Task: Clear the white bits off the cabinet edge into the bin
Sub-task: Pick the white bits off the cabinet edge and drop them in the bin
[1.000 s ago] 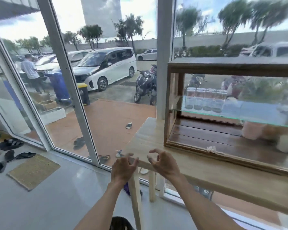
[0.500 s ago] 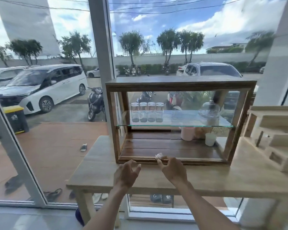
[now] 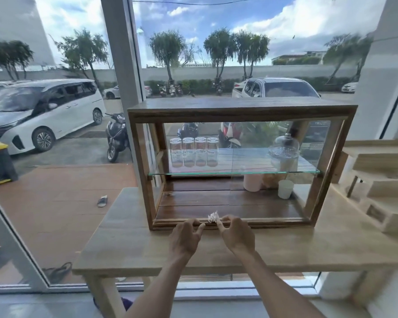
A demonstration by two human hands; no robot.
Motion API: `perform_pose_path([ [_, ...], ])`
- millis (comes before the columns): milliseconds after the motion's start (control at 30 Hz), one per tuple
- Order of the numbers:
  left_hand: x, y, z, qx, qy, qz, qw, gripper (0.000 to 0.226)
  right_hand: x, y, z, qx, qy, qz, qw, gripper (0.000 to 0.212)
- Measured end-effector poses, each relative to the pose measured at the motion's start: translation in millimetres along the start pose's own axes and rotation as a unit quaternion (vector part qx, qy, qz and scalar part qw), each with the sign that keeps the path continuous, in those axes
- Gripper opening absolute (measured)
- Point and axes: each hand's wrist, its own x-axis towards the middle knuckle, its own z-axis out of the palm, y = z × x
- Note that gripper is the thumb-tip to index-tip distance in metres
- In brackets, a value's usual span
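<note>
Both hands, left [image 3: 185,239] and right [image 3: 237,236], loosely open and empty, flank small white scraps [image 3: 212,217] on the glass-fronted wooden cabinet's bottom edge [image 3: 262,222], poised to gather them.

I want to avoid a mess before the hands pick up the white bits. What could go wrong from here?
1. The white bits lie on the front edge of the cabinet, with the right hand and left hand just below. A careless pinch could push some inside onto the dark floor boards.
2. Bits could fall onto the table or off it.
3. No indoor bin shows here, so loosely held bits might drop on the way.
</note>
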Motion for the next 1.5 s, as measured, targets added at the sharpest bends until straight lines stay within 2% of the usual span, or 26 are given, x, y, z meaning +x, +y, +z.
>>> perform_pose_path([
  [267, 20, 4, 33, -0.013, -0.004, -0.002, 1.0, 0.026, 16, 8, 17, -0.003, -0.008, -0.002, 1.0, 0.043],
  [433, 26, 6, 45, -0.029, -0.003, -0.011, 1.0, 0.023, 21, 12, 20, 0.0, -0.017, -0.033, 0.999, 0.03],
  [633, 30, 7, 51, -0.033, 0.0, -0.009, 0.999, 0.023, 25, 17, 22, 0.01, -0.017, -0.054, 0.998, 0.024],
  [900, 32, 7, 55, -0.068, -0.009, -0.018, 0.997, 0.021, 30, 22, 29, 0.072, -0.017, -0.066, 0.995, 0.027],
  [1233, 29, 6, 59, -0.068, 0.01, -0.014, 0.998, 0.033, 30, 32, 32, 0.106, 0.005, -0.062, 0.992, 0.02],
  [1500, 27, 9, 60, -0.062, -0.003, -0.008, 0.998, 0.029, 34, 37, 32, 0.136, -0.034, -0.068, 0.988, 0.021],
])
